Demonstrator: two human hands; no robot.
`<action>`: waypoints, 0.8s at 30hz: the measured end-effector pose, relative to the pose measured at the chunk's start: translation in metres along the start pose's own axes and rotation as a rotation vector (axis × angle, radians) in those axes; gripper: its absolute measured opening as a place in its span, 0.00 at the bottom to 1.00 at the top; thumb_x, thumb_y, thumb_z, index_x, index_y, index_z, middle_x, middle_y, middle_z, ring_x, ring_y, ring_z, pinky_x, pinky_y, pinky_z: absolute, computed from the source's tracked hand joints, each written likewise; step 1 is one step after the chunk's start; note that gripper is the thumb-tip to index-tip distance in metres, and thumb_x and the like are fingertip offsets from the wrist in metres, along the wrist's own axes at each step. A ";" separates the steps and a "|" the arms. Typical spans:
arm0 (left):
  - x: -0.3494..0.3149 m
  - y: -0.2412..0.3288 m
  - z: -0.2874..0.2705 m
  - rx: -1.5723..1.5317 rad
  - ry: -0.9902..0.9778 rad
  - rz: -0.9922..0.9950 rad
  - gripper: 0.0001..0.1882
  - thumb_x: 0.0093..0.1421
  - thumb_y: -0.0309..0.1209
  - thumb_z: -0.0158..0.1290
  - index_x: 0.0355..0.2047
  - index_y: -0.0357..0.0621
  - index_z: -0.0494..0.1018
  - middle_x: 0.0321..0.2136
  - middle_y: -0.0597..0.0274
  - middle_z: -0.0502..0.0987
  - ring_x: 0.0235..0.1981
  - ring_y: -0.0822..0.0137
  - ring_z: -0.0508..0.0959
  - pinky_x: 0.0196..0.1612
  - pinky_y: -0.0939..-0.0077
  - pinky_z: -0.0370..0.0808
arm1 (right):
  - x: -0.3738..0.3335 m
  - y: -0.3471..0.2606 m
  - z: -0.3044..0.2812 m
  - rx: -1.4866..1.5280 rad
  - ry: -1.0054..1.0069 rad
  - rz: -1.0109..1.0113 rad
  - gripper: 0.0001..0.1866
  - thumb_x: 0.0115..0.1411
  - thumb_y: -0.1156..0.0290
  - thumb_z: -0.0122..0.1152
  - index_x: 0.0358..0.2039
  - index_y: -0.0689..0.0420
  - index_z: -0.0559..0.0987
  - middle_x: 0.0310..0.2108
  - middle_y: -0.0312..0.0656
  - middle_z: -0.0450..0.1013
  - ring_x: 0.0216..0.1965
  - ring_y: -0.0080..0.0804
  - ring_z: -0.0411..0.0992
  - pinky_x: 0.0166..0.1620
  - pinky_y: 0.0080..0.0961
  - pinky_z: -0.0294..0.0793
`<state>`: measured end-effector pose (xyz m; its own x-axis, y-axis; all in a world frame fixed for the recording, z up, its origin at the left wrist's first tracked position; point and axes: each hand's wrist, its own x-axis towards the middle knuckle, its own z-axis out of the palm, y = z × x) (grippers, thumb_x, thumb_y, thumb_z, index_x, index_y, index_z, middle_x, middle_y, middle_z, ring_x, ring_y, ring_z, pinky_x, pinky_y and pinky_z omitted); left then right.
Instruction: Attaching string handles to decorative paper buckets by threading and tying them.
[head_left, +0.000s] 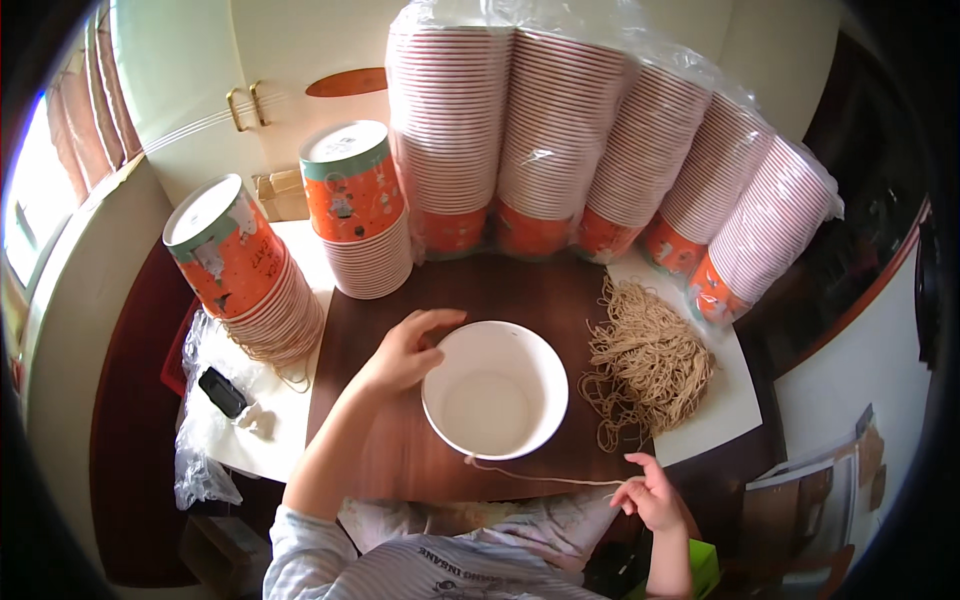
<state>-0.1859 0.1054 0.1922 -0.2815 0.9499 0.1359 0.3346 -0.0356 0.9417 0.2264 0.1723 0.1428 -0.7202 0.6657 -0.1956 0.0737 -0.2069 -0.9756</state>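
A white paper bucket point(495, 390) stands mouth up on the dark brown table in front of me, its inside bare. My left hand point(405, 352) is at its left rim, index finger stretched out and thumb apart, not closed round anything. From the bucket's near side a thin beige cord point(545, 479) runs off to the right. Its other end is pinched between the fingers of my right hand point(648, 492), just past the table's front edge. To the right of the bucket lies a tangled heap of beige cords point(650, 365).
Tall stacks of nested paper buckets point(560, 130) in clear plastic line the back. Two shorter orange-and-green bucket stacks point(355, 210) stand at the left, the nearer with cords round its rims. A small black device point(222, 392) lies beside crumpled plastic point(205, 455).
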 end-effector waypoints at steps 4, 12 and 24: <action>-0.052 -0.009 0.022 0.143 0.225 0.000 0.07 0.52 0.23 0.48 0.32 0.37 0.74 0.38 0.57 0.67 0.27 0.72 0.74 0.29 0.79 0.72 | 0.009 -0.022 0.011 0.218 0.025 -0.161 0.07 0.60 0.68 0.49 0.35 0.56 0.66 0.26 0.50 0.74 0.20 0.24 0.68 0.24 0.15 0.66; -0.149 0.052 0.101 0.223 -0.043 0.023 0.44 0.52 0.35 0.56 0.58 0.36 0.39 0.54 0.43 0.42 0.45 0.58 0.70 0.47 0.67 0.72 | 0.053 -0.060 0.077 0.802 -0.493 -0.206 0.29 0.59 0.65 0.47 0.58 0.63 0.53 0.61 0.55 0.45 0.53 0.52 0.61 0.52 0.39 0.63; -0.119 0.062 0.118 -0.243 0.008 -0.001 0.18 0.55 0.23 0.52 0.47 0.38 0.67 0.32 0.60 0.68 0.25 0.76 0.72 0.26 0.85 0.71 | 0.055 -0.078 0.097 1.065 -0.660 -0.056 0.27 0.61 0.65 0.44 0.57 0.61 0.53 0.63 0.49 0.43 0.16 0.26 0.64 0.19 0.18 0.64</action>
<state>-0.0251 0.0267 0.1982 -0.2888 0.9476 0.1366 0.1087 -0.1093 0.9880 0.1140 0.1553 0.2177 -0.9345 0.2703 0.2316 -0.3399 -0.8707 -0.3555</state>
